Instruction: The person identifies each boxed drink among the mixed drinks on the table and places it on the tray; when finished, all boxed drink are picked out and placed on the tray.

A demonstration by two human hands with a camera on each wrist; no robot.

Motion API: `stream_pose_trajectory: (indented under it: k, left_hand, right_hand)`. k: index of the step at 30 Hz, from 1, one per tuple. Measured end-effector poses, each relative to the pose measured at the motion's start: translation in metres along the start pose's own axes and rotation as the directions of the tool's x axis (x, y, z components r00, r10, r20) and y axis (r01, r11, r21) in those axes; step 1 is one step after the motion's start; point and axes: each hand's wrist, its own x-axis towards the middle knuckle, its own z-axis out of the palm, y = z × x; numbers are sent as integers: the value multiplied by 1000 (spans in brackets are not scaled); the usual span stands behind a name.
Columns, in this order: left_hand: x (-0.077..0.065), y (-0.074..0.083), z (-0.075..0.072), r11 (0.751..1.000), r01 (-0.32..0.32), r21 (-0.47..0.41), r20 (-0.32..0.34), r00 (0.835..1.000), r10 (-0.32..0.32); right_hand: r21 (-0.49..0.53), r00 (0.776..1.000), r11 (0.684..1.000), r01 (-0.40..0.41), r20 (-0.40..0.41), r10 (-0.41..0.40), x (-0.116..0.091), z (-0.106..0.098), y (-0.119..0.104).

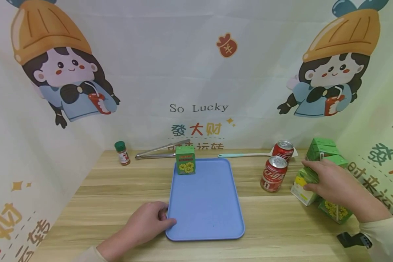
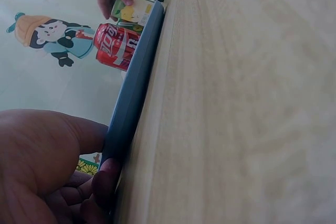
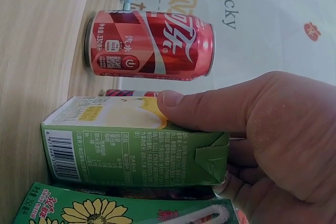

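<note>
My left hand [image 1: 150,220] pinches the near left edge of a blue tray [image 1: 206,203], and the left wrist view shows thumb and fingers at its rim [image 2: 128,98]. On the tray's far left corner stands a green drink carton with yellow flowers [image 1: 185,162]. At the right, my right hand [image 1: 335,180] grips a green and white drink carton [image 3: 136,150] with its thumb on the white and yellow face. A flowered green carton [image 1: 335,211] sits beside it. Two red soda cans [image 1: 274,174] stand just left of the right hand, one behind the other.
More green cartons [image 1: 321,147] stand behind the right hand. Along the back lie metal tongs [image 1: 160,151] and a pale-handled utensil [image 1: 245,155], its head partly behind the cans. A green-capped seasoning jar [image 1: 122,153] stands back left. Printed cloth [image 1: 196,72] encloses the table.
</note>
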Motion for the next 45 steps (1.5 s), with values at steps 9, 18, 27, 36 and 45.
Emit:
stream_pose_trajectory:
  k: [9,18,27,36,45]
  left_hand:
    - [1,1,0,1000,22,-8,7,1000,-22]
    - [0,1,0,1000,24,-3,4,1000,-24]
    - [1,1,1,1000,28,3,13,1000,-28]
    - [0,2,-1,1000,21,0,13,1000,-21]
    - [1,0,1,1000,20,11,8,1000,-20]
  right_hand:
    - [-5,1000,1000,-8,11,8,-1,-1,0]
    - [-13,1000,1000,5,18,-5,0,-2,1]
    - [-23,1000,1000,9,24,-9,1,-2,1]
    - [-23,1000,1000,17,22,-17,0,-2,0]
    - [-5,999,1000,14,41,-14,0,-1,1]
